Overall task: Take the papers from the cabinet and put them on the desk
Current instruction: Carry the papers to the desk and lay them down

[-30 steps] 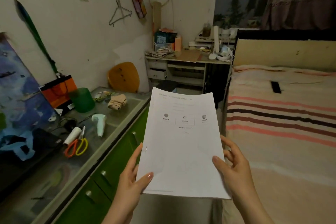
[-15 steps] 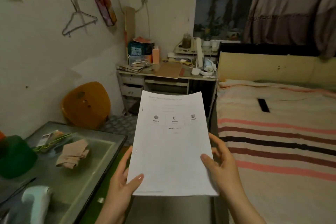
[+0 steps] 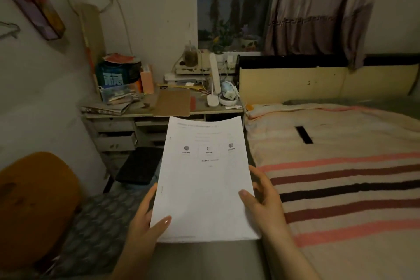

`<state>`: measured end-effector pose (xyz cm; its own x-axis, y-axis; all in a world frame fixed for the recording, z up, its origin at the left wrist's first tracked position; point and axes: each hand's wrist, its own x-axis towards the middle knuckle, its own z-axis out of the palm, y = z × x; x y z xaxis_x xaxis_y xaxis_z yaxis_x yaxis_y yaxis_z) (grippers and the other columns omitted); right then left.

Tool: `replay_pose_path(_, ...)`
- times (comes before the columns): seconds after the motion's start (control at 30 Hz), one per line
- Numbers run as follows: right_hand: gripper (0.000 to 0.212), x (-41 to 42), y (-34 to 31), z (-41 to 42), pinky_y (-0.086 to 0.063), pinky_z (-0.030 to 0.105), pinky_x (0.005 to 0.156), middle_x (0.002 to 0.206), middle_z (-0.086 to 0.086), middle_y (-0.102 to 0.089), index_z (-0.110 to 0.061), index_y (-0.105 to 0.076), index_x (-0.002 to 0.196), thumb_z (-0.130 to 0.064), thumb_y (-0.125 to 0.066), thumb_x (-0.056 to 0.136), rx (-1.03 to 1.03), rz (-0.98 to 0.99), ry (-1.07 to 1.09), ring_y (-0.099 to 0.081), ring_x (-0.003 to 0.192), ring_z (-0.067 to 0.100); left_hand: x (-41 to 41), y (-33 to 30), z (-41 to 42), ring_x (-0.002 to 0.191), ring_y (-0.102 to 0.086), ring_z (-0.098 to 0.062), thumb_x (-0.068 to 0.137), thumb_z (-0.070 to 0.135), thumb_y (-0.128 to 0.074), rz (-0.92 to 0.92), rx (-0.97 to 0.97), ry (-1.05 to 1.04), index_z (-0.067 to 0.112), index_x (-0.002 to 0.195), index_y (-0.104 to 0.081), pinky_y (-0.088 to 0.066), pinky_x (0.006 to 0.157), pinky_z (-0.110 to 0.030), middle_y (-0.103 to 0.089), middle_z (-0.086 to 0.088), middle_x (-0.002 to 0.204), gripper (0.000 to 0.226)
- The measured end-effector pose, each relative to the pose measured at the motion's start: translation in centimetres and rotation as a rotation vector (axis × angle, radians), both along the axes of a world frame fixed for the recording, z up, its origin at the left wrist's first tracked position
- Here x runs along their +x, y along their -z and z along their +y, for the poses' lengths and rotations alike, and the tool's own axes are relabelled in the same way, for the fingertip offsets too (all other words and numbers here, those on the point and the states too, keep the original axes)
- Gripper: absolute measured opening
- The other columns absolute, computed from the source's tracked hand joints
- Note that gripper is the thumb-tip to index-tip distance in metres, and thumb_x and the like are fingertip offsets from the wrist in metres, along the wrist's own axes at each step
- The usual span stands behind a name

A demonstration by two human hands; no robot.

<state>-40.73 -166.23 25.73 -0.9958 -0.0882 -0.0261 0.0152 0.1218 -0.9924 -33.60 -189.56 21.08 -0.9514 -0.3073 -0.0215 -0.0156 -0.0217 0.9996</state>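
Carrying the papers [image 3: 204, 179] in both hands, the person is standing in the aisle with the bed [image 3: 336, 166] on the right and an orange chair [image 3: 34, 207] low on the left, facing the desk [image 3: 163, 111] ahead. By my reading the first half of the task is finished: the papers are out of the cabinet, which is not showing in this view, and are in the air, well short of the desk. What is remaining is closing the gap and laying the stack down.

The left hand [image 3: 145, 218] is gripping the lower left edge, thumb lying across the top sheet and fingers hidden beneath. The right hand [image 3: 263, 198] is holding the right edge the same way, thumb on top, fingers curled under and partly showing past the margin.

The papers are looking like a thin white stack of printed sheets, portrait way up, with a line of heading text at the top, three small round emblems in a row below it, and a little more print under those; the words are too small to read. The far edge is bowing slightly upward.

The desk is looking crowded: a brown board [image 3: 172, 102] is lying at its front middle, loose booklets are piling up on the left, and a white lamp [image 3: 214, 79] is standing to the right. I am judging the board to be the flattest spot on offer.
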Motion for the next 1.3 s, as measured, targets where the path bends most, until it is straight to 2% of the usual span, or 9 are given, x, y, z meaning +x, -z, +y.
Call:
replay_pose_path(0.17,0.050,-8.8,1.2,-3.3,-0.052,0.046,0.094,0.122,-0.001,-0.062,-0.026,-0.048,0.128,-0.001,-0.057,0.086,0.018,-0.017,0.014,-0.060,0.111,0.018,-9.1,1.0,-3.1,0.101,-0.053,0.006,0.079,0.001,-0.065,0.023,-0.129,0.008,0.036,0.126,-0.032,-0.043,0.096,-0.023,-0.045,0.026,0.115,0.067)
replay_pose_path(0.23,0.050,-13.0,2.1,-5.0,-0.051,0.047,0.095,0.124,-0.002,-0.061,-0.031,-0.047,0.127,-0.005,-0.059,0.086,0.044,-0.032,0.012,-0.059,0.113,0.018,-12.8,1.7,-4.5,0.106,-0.055,-0.001,0.079,0.000,-0.065,0.025,-0.160,-0.013,0.038,0.126,-0.035,-0.047,0.082,-0.012,-0.050,0.021,0.117,0.067)
replay_pose_path(0.37,0.050,-22.4,3.2,-7.9,-0.051,0.049,0.095,0.120,0.000,-0.063,-0.035,-0.046,0.124,-0.004,-0.058,0.086,0.036,-0.050,-0.010,-0.060,0.109,0.020,-21.1,1.8,-6.9,0.117,-0.051,-0.021,0.061,0.032,-0.071,-0.004,-0.108,-0.050,0.055,0.121,-0.038,-0.043,0.096,-0.041,-0.052,0.004,0.130,0.072)
replay_pose_path(0.53,0.053,-35.1,2.7,-10.4,-0.053,0.045,0.091,0.105,-0.001,-0.068,-0.033,-0.045,0.126,-0.001,-0.058,0.086,0.053,-0.096,-0.068,-0.065,0.098,0.018,-32.6,1.2,-8.4,0.117,-0.050,-0.026,0.058,0.039,-0.072,-0.101,-0.062,-0.105,0.058,0.116,-0.035,-0.037,0.104,-0.049,-0.050,-0.005,0.135,0.071)
replay_pose_path(0.67,0.052,-42.7,3.1,-12.3,-0.054,0.024,0.073,0.098,-0.003,-0.067,-0.032,-0.045,0.125,-0.001,-0.057,0.086,0.063,-0.087,-0.114,-0.065,0.092,0.013,-39.3,1.6,-9.8,0.120,-0.046,-0.028,0.054,0.043,-0.070,-0.131,-0.044,-0.147,0.058,0.113,-0.034,-0.035,0.105,-0.054,-0.046,-0.002,0.135,0.070)
replay_pose_path(0.8,0.052,-49.1,4.0,-14.7,-0.054,0.042,0.088,0.104,0.004,-0.068,-0.032,-0.045,0.127,-0.002,-0.058,0.086,0.100,-0.117,-0.112,-0.065,0.099,0.021,-45.5,2.3,-12.0,0.118,-0.047,-0.026,0.045,0.050,-0.066,-0.163,-0.031,-0.173,0.051,0.120,-0.034,-0.037,0.103,-0.052,-0.047,0.001,0.130,0.082)
replay_pose_path(0.97,0.051,-57.1,6.2,-18.3,-0.051,0.046,0.093,0.108,0.002,-0.068,-0.033,-0.044,0.127,-0.007,-0.059,0.086,0.162,-0.132,-0.109,-0.063,0.102,0.018,-53.8,4.5,-15.7,0.113,-0.049,-0.024,0.047,0.049,-0.067,-0.194,-0.006,-0.137,0.041,0.130,-0.033,-0.043,0.095,-0.049,-0.049,0.000,0.128,0.090)
replay_pose_path(1.17,0.050,-66.8,8.1,-24.8,-0.049,0.032,0.085,0.098,-0.004,-0.063,-0.032,-0.044,0.127,-0.006,-0.059,0.086,0.184,-0.160,-0.088,-0.060,0.100,0.016,-64.2,7.0,-22.4,0.113,-0.049,-0.026,0.078,0.018,-0.069,-0.231,0.078,-0.124,0.035,0.134,-0.034,-0.042,0.097,-0.052,-0.050,0.001,0.121,0.069)
replay_pose_path(1.3,0.048,-72.4,9.6,-30.4,-0.048,0.033,0.091,0.111,-0.006,-0.058,-0.027,-0.044,0.128,-0.007,-0.058,0.087,0.193,-0.179,-0.089,-0.056,0.109,0.017,-70.5,8.3,-28.1,0.114,-0.043,-0.020,0.062,0.035,-0.067,-0.313,0.019,-0.095,0.033,0.138,-0.030,-0.038,0.101,-0.051,-0.043,0.005,0.126,0.084)
